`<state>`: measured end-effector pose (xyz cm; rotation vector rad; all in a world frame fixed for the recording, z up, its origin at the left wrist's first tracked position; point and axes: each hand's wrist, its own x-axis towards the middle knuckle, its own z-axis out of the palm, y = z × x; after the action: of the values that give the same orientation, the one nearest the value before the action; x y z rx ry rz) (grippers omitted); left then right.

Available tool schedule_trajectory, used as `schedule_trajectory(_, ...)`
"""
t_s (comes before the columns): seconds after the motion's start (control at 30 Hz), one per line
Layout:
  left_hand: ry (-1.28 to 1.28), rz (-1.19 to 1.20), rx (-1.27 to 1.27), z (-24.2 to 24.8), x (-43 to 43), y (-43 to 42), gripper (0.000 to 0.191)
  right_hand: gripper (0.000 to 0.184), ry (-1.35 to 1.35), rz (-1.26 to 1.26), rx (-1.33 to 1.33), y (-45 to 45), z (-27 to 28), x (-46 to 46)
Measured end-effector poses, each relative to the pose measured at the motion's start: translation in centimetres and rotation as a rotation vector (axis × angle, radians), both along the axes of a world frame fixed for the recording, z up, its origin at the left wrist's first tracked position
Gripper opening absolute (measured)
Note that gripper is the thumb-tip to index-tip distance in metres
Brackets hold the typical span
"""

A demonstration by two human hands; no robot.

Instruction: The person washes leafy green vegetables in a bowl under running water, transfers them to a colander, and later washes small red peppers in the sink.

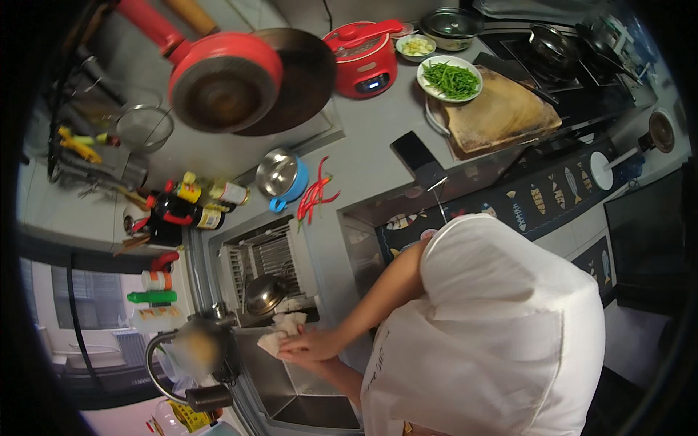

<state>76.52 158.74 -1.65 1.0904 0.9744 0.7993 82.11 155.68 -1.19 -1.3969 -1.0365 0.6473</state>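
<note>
A crumpled white cloth or paper towel (271, 344) hangs over the divider of the double sink. My right hand (313, 344) is closed around it, and the cloth sticks out past the fingers and above the thumb. Beneath lies my left hand (301, 361), pressed against the right one and largely hidden, so its grip on the cloth does not show. Below both hands is the bare steel basin (275, 379). In the other basin a metal bowl (265, 294) rests tilted by a dish rack (262, 256).
A black faucet (210, 398) curves beside the sink. Red chillies (313, 199) lie near a blue-handled pot (281, 177). Farther along are a phone (417, 158), a cutting board (496, 111), a plate of chopped greens (450, 79) and a red cooker (362, 62). Pans (226, 82) hang overhead.
</note>
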Motion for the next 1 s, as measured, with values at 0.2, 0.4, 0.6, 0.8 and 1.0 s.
schedule_trajectory(0.2, 0.015, -0.416, 0.243, -1.1, 10.9, -5.2, 0.061, 0.015, 0.955, 0.273, -0.006, -9.4, 2.0, 18.2)
schedule_trajectory(0.4, 0.398, -0.850, 1.024, 3.1, 21.6, -11.1, 0.051, 0.055, 0.800, -0.202, 0.040, -14.7, 1.0, 26.8)
schedule_trajectory(0.6, 0.624, -0.945, 0.999, 2.9, 27.2, -5.2, 0.046, 0.024, 0.615, -0.322, 0.030, -19.0, 0.3, 35.2)
schedule_trajectory(0.8, 1.090, -0.701, 1.596, -6.5, 32.5, 0.8, 0.055, 0.017, 0.674, -0.350, 0.039, -17.8, 1.5, 39.2)
schedule_trajectory(1.0, 1.317, -0.783, 1.097, -8.3, 32.0, 2.6, 0.040, 0.018, 0.587, -0.258, 0.022, -15.3, 1.7, 40.0)
